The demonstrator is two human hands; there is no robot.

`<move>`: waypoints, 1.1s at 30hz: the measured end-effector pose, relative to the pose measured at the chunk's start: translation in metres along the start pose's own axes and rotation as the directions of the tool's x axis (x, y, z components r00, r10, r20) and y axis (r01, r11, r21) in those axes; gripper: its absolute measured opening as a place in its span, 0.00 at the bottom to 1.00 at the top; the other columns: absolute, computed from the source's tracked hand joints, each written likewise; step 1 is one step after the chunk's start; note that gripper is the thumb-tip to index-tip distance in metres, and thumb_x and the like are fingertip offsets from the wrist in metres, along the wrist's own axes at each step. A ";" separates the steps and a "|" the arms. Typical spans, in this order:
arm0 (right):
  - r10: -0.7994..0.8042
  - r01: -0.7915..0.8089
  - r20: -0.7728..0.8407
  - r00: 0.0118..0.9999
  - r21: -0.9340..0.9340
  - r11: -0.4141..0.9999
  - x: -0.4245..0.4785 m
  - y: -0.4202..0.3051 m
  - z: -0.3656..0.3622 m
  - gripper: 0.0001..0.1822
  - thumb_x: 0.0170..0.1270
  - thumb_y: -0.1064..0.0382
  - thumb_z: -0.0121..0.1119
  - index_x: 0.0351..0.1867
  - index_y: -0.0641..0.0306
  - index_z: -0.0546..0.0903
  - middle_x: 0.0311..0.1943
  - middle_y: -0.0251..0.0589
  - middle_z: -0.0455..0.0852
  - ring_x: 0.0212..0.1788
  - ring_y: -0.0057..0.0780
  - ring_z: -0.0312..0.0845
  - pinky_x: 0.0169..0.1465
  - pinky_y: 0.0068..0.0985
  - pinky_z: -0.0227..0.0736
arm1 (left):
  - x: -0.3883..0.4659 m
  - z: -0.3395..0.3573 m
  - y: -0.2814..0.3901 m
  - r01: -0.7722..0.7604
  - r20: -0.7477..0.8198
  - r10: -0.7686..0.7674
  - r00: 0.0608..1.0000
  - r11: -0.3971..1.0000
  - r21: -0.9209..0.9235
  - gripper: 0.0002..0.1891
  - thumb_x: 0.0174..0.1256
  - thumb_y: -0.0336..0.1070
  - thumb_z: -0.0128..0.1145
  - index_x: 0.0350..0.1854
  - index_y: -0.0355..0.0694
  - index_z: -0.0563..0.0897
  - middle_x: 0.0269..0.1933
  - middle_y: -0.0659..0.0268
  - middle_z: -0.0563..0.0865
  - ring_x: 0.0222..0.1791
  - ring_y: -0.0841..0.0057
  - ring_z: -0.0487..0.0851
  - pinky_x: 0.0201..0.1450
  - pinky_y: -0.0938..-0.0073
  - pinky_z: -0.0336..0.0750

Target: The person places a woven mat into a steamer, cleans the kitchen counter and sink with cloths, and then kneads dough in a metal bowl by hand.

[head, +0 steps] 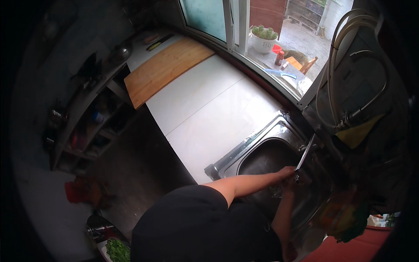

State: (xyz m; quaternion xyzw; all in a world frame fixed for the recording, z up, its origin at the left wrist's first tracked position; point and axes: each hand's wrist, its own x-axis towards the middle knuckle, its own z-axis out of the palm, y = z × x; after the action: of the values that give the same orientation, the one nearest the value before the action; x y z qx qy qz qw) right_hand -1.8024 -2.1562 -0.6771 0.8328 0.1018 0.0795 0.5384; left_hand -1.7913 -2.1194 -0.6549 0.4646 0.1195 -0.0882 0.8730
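Observation:
Over the stainless steel sink (262, 157), my two hands meet just below the end of the long metal faucet spout (304, 155). My left hand (287, 172) reaches in from the left, close against the spout's end. Lower and in dimmer light is my right hand (291, 186), its forearm rising from the bottom of the view. The fingers of both hands overlap and lie partly in shadow. Whether either hand holds anything cannot be made out. Something shiny, perhaps water, shows in the basin under the hands.
A white countertop (203, 111) runs left from the sink, with a wooden board (170, 68) across its far part. Coiled hoses (332, 65) and a yellow cloth (356, 132) hang at right. Outside the sliding window stands a potted plant (263, 41). Leafy greens (117, 250) lie at bottom left.

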 end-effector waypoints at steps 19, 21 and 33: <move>0.096 -0.115 0.076 0.992 0.849 0.516 -0.038 0.045 0.038 0.17 0.62 0.56 0.55 0.47 0.65 0.74 0.43 0.48 0.78 0.42 0.44 0.77 0.49 0.37 0.70 | -0.004 -0.007 0.018 0.665 0.289 -0.598 0.747 0.679 -0.313 0.23 0.60 0.64 0.51 0.19 0.50 0.73 0.13 0.73 0.67 0.08 0.80 0.62 0.10 0.81 0.55; 0.077 -0.048 0.031 0.997 0.969 0.243 -0.022 0.054 0.025 0.18 0.61 0.56 0.55 0.48 0.65 0.74 0.45 0.49 0.78 0.44 0.45 0.77 0.51 0.38 0.70 | 0.006 0.009 0.008 0.412 -0.027 -0.588 0.809 0.599 -0.686 0.18 0.62 0.58 0.52 0.29 0.48 0.78 0.23 0.73 0.76 0.20 0.78 0.74 0.20 0.79 0.69; 0.121 -0.249 0.292 0.949 0.927 -0.282 0.088 0.151 0.045 0.28 0.58 0.54 0.57 0.57 0.68 0.70 0.46 0.57 0.80 0.48 0.55 0.76 0.60 0.41 0.63 | -0.025 0.011 0.075 0.556 0.289 -0.495 0.820 0.567 -0.607 0.20 0.71 0.44 0.38 0.56 0.37 0.72 0.55 0.55 0.77 0.56 0.60 0.73 0.64 0.57 0.62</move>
State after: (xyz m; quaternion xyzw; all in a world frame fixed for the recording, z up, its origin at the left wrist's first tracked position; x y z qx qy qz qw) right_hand -1.6935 -2.2339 -0.5561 0.9397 -0.0274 0.0170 -0.3405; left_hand -1.7937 -2.0860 -0.5829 0.0589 0.2378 -0.3147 0.9170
